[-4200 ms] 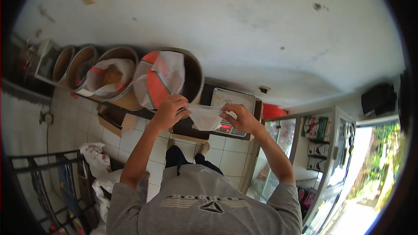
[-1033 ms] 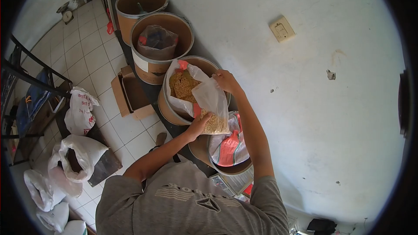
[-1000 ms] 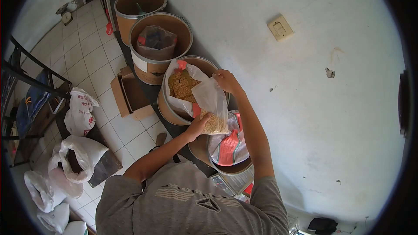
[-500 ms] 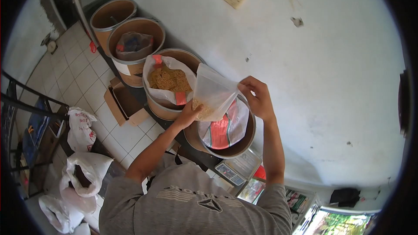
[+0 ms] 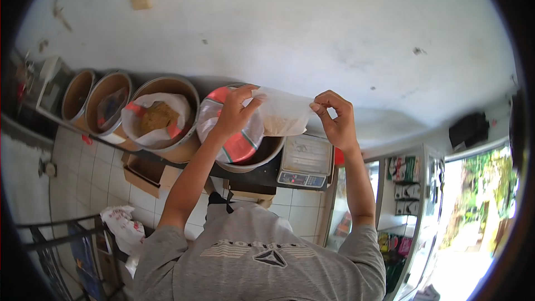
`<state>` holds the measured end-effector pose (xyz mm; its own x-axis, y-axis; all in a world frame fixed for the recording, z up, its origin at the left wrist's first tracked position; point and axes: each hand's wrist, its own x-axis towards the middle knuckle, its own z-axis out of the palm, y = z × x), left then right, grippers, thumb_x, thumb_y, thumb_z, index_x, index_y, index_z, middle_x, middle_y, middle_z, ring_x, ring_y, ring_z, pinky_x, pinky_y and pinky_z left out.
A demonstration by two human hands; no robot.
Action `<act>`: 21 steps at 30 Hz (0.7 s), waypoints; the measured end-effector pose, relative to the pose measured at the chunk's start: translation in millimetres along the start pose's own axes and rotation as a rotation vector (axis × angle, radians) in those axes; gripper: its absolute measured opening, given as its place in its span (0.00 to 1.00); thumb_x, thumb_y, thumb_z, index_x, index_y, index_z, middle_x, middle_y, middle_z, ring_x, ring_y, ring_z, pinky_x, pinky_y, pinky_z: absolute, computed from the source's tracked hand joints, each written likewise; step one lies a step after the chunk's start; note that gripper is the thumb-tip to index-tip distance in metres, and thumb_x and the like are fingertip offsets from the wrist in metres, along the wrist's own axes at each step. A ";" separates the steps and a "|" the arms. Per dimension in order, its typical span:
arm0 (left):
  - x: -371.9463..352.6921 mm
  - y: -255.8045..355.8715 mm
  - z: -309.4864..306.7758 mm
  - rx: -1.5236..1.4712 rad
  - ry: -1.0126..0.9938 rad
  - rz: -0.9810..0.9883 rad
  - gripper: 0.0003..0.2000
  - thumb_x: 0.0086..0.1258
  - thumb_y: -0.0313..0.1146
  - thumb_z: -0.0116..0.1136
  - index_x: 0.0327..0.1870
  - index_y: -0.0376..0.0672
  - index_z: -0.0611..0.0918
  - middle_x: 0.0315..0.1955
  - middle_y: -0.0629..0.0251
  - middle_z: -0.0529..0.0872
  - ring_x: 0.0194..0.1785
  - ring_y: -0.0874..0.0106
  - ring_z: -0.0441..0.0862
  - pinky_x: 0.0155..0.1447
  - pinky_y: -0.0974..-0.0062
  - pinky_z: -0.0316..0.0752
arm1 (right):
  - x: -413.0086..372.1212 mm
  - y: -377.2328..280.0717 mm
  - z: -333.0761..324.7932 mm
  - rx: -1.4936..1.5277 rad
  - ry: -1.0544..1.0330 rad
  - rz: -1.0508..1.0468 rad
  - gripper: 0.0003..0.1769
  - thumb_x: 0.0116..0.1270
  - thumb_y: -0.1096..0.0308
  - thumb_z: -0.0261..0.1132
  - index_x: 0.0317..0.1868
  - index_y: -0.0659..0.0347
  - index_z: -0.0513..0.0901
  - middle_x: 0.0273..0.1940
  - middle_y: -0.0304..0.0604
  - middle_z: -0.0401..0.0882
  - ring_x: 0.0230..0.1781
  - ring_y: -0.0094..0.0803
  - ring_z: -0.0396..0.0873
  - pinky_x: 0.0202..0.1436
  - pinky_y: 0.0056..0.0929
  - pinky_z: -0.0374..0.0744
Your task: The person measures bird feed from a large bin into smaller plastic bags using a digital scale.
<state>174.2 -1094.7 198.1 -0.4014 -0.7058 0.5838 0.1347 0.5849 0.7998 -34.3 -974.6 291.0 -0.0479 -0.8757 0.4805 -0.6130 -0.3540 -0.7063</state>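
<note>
A translucent plastic bag (image 5: 291, 103) with pale grain (image 5: 281, 125) in its lower part hangs between my two hands. My left hand (image 5: 237, 112) grips its upper left corner between thumb and fingers. On the other side, my right hand (image 5: 337, 120) pinches the upper right edge with thumb and forefinger. Under my left forearm is a white and red woven sack (image 5: 245, 147), set in a round drum (image 5: 262, 163). The bag hangs above that drum's right side, close to a digital scale (image 5: 304, 156).
Leftward along the wall stands a drum (image 5: 192, 92) with an open sack of yellowish-brown grain (image 5: 159, 118), then more drums (image 5: 78, 96). An open cardboard box (image 5: 142, 175) lies on the tiled floor. A glass cabinet (image 5: 409, 206) with packets stands at right, beside a bright doorway (image 5: 473, 206).
My view has turned right, towards the scale and doorway. My left hand has moved from the bag's grain-filled lower part to its upper corner, and the bag is now stretched level between both hands.
</note>
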 end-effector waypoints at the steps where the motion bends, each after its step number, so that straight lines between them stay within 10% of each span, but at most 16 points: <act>1: 4.2 5.0 19.4 -0.016 -0.032 0.005 0.07 0.63 0.29 0.58 0.36 0.34 0.83 0.31 0.58 0.83 0.34 0.64 0.78 0.42 0.69 0.71 | -12.0 7.0 -13.2 -0.017 0.046 0.014 0.02 0.60 0.79 0.65 0.31 0.68 0.79 0.28 0.44 0.79 0.28 0.30 0.74 0.32 0.27 0.74; 5: 11.9 -3.2 97.4 0.009 -0.160 0.196 0.08 0.63 0.31 0.59 0.33 0.35 0.83 0.27 0.55 0.81 0.28 0.59 0.74 0.34 0.70 0.69 | -65.9 45.3 -46.6 -0.273 0.227 0.092 0.02 0.61 0.77 0.64 0.32 0.67 0.78 0.30 0.45 0.78 0.28 0.37 0.76 0.32 0.30 0.75; 7: -0.4 -34.3 134.4 0.137 -0.412 -0.253 0.07 0.63 0.30 0.61 0.32 0.34 0.83 0.26 0.51 0.81 0.33 0.65 0.81 0.39 0.70 0.72 | -103.1 79.1 -50.9 -0.260 0.213 0.134 0.04 0.60 0.77 0.65 0.32 0.67 0.77 0.33 0.47 0.77 0.30 0.43 0.77 0.33 0.34 0.76; 10: -33.6 -65.3 184.0 0.079 -0.390 -0.093 0.07 0.60 0.28 0.61 0.30 0.32 0.79 0.23 0.49 0.78 0.27 0.58 0.79 0.33 0.68 0.70 | -155.4 140.7 -44.4 -0.347 0.209 0.201 0.05 0.58 0.76 0.67 0.32 0.65 0.78 0.34 0.50 0.76 0.35 0.51 0.77 0.36 0.39 0.75; 21: -116.9 -160.4 277.6 0.292 -0.433 -0.216 0.11 0.61 0.36 0.62 0.35 0.37 0.83 0.32 0.52 0.83 0.38 0.51 0.80 0.39 0.62 0.72 | -244.4 254.1 -42.5 -0.427 0.236 0.584 0.07 0.60 0.66 0.66 0.32 0.61 0.82 0.33 0.44 0.79 0.35 0.46 0.79 0.38 0.40 0.76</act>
<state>-52.0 -995.0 -37.2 -0.7356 -0.6290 0.2515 -0.2228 0.5753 0.7870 -211.9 -836.6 16.2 -0.5963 -0.7711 0.2233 -0.6861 0.3452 -0.6403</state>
